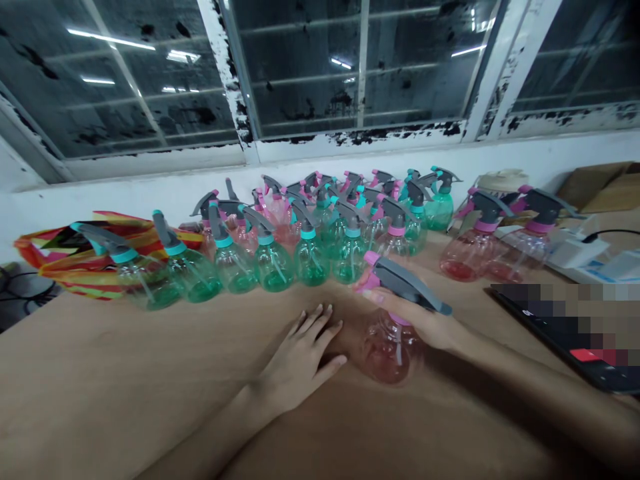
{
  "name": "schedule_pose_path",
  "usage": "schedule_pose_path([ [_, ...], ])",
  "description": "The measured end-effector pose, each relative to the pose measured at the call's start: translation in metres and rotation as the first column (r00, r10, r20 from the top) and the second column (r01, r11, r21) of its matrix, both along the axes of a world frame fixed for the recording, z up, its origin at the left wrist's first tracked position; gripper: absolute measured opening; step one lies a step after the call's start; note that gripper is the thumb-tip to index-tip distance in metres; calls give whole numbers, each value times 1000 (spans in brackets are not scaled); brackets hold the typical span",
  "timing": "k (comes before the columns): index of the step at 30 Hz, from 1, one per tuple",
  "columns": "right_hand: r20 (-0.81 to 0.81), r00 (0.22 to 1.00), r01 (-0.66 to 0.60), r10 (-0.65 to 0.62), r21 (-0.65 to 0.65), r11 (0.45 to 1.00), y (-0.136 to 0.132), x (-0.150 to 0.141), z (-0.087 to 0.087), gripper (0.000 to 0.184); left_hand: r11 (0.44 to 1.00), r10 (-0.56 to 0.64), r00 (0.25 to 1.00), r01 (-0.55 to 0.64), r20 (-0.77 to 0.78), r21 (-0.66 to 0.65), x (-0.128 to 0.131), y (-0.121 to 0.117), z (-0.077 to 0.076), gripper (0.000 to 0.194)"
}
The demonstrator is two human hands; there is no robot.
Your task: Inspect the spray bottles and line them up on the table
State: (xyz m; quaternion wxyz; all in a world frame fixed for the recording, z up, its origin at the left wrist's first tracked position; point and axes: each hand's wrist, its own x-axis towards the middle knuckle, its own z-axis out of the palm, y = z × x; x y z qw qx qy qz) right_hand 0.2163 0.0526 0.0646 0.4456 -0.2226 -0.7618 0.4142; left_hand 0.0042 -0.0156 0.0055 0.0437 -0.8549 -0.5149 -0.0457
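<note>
A pink spray bottle [391, 347] with a grey trigger head stands on the brown table [125, 387] near its middle. My right hand [425, 320] is closed around its neck under the trigger. My left hand [303, 357] lies flat on the table just left of the bottle, fingers stretched out, holding nothing. Behind them stand several green spray bottles [273, 263] in a row, with more green and pink ones packed together further back.
Two pink spray bottles [475, 250] stand at the right. A striped bag [60, 260] lies at the far left. A dark phone or tablet [575, 340] rests at the right edge, with a white charger and cable [580, 250] behind it. A window wall runs along the back.
</note>
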Motion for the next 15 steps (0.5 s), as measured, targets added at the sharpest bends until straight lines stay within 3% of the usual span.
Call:
schedule_pose_path([
  [9,-9,996,89,-89,10,996,1,-1,-7,9,1000,-3,1000,3,7,13,-1,1,-1,53],
  [15,-77,997,23,-27,-49,999,-2,-3,-5,16,1000,4,1000,-4,0,-2,0,1,-1,55],
])
